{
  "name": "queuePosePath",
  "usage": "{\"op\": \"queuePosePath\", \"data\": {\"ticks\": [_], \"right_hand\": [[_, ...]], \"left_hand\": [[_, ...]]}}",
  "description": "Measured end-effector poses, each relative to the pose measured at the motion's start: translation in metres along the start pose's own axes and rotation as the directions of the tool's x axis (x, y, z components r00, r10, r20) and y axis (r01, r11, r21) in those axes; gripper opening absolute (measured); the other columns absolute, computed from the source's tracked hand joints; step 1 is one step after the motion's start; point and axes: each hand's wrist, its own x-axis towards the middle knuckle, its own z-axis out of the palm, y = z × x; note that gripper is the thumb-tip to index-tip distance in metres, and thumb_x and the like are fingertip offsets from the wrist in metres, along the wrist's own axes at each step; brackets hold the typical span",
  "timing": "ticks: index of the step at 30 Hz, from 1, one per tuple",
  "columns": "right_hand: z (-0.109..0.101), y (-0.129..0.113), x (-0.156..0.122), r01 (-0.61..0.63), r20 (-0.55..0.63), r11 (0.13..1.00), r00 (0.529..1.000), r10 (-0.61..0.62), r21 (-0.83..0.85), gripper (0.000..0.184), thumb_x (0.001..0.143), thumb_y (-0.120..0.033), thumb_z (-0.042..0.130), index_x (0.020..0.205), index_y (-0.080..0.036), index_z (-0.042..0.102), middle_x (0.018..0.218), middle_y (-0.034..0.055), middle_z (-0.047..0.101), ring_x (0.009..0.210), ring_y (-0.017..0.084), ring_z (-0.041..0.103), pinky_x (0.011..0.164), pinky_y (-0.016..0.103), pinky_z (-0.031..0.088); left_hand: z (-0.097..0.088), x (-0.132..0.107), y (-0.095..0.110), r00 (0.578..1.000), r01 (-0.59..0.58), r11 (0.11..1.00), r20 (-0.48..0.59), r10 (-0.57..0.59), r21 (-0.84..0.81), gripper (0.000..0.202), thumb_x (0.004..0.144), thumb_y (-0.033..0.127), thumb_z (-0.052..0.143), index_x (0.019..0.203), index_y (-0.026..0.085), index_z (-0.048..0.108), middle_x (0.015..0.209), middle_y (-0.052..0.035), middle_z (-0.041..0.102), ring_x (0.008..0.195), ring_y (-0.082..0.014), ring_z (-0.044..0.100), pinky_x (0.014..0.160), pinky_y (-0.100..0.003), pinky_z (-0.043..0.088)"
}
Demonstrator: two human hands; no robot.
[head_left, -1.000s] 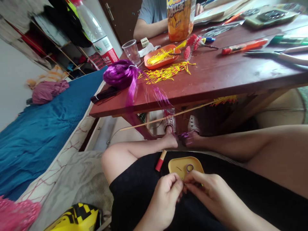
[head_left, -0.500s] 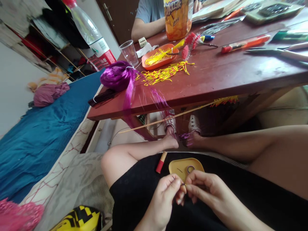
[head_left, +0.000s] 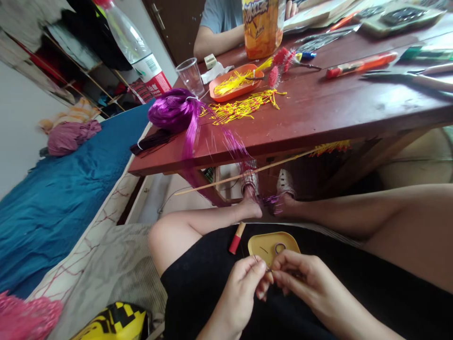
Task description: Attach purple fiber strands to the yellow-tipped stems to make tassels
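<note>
Over the black cloth on my lap, my left hand and my right hand meet fingertip to fingertip. Both are closed in a pinch on a small, thin dark strand, mostly hidden by the fingers; its exact kind does not show. Just beyond them lies a shallow yellow tray holding a dark ring-shaped item and a short dark sliver. To the left of the tray rests a small red and wood-coloured tube.
Ahead stands a red-brown table with a purple thread bundle, yellow strands, an orange dish and pliers. A thin stick juts out below its edge. Across it, a person's arm rests near a drink bottle.
My hands stay almost in place, with only slight finger movement around the dark strand. The view shifts very slightly; the other things keep their positions.
</note>
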Motion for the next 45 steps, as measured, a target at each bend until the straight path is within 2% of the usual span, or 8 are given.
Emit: {"op": "queuePosePath", "data": {"ticks": [9,15,21,27,32,38,41,45], "right_hand": [[0.003,0.002,-0.001,0.144,-0.081,0.922,0.979,-0.185,-0.360,0.013,0.082,-0.025,0.050,0.073,-0.018,0.057,0.060,-0.0007,0.057,0.052,0.013,0.050,0.049,0.023,0.041],[0.002,0.002,-0.004,0.397,-0.042,0.670,0.841,-0.539,-0.627,0.014,0.085,-0.014,0.045,0.080,-0.019,0.058,0.067,0.0025,0.060,0.058,0.014,0.057,0.053,0.023,0.047],[0.001,0.003,-0.003,0.378,-0.022,0.623,0.844,-0.536,-0.685,0.015,0.087,-0.014,0.043,0.080,-0.017,0.056,0.067,0.0036,0.060,0.059,0.015,0.058,0.052,0.024,0.049],[-0.003,0.008,-0.002,0.522,0.180,0.264,0.651,-0.737,-0.811,0.021,0.087,-0.007,0.040,0.093,-0.016,0.058,0.069,0.0053,0.065,0.062,0.017,0.061,0.066,0.031,0.047],[-0.009,0.001,-0.001,0.589,0.300,0.169,0.613,-0.731,-0.790,0.028,0.089,-0.005,0.031,0.099,-0.016,0.055,0.069,0.0068,0.067,0.060,0.017,0.061,0.060,0.030,0.045],[-0.010,0.006,0.001,0.601,0.305,0.251,0.668,-0.678,-0.759,0.023,0.089,-0.007,0.032,0.092,-0.015,0.053,0.070,0.0071,0.062,0.064,0.019,0.057,0.061,0.032,0.044],[-0.007,0.006,0.001,0.507,0.188,0.489,0.806,-0.561,-0.710,0.020,0.089,-0.009,0.035,0.083,-0.018,0.052,0.069,0.0046,0.058,0.062,0.017,0.053,0.058,0.029,0.044],[-0.003,-0.006,0.000,0.284,0.055,0.772,0.949,-0.309,-0.568,0.018,0.089,-0.016,0.035,0.078,-0.020,0.049,0.073,0.0031,0.055,0.065,0.016,0.053,0.058,0.026,0.042]], "left_hand": [[-0.007,0.003,-0.006,0.988,-0.136,0.952,-0.039,0.152,0.274,0.033,0.083,0.042,0.048,0.061,0.017,0.046,0.055,0.0044,0.040,0.052,-0.0097,0.036,0.051,-0.022,0.028],[-0.004,0.002,-0.002,0.997,-0.060,0.981,-0.029,0.067,0.183,0.035,0.082,0.045,0.048,0.060,0.019,0.040,0.051,0.0072,0.031,0.045,-0.0077,0.024,0.044,-0.022,0.020],[-0.002,0.000,0.004,0.970,-0.217,0.914,-0.034,0.243,0.341,0.032,0.086,0.036,0.046,0.060,0.017,0.042,0.058,0.0040,0.037,0.056,-0.0099,0.032,0.053,-0.022,0.027],[-0.001,0.001,0.004,0.990,0.141,0.987,-0.019,-0.143,-0.075,0.036,0.069,0.049,0.061,0.062,0.018,0.045,0.048,0.0090,0.030,0.043,-0.0054,0.020,0.042,-0.021,0.014],[-0.004,0.003,0.005,0.953,0.302,0.916,0.092,-0.288,-0.265,0.037,0.058,0.042,0.070,0.058,0.019,0.041,0.042,0.0126,0.026,0.037,-0.0023,0.013,0.040,-0.020,0.007],[-0.001,0.004,0.005,0.976,0.217,0.965,0.049,-0.212,-0.150,0.027,0.069,0.037,0.060,0.060,0.018,0.042,0.045,0.0105,0.027,0.040,-0.0041,0.016,0.041,-0.021,0.011],[0.001,0.002,0.006,0.999,-0.019,0.991,-0.025,0.023,0.131,0.027,0.078,0.033,0.051,0.058,0.018,0.040,0.050,0.0072,0.031,0.045,-0.0070,0.024,0.044,-0.022,0.019],[0.000,0.001,0.010,0.959,-0.261,0.856,0.016,0.284,0.447,0.030,0.085,0.027,0.044,0.057,0.019,0.036,0.053,0.0050,0.032,0.051,-0.0096,0.027,0.048,-0.024,0.022]]}}
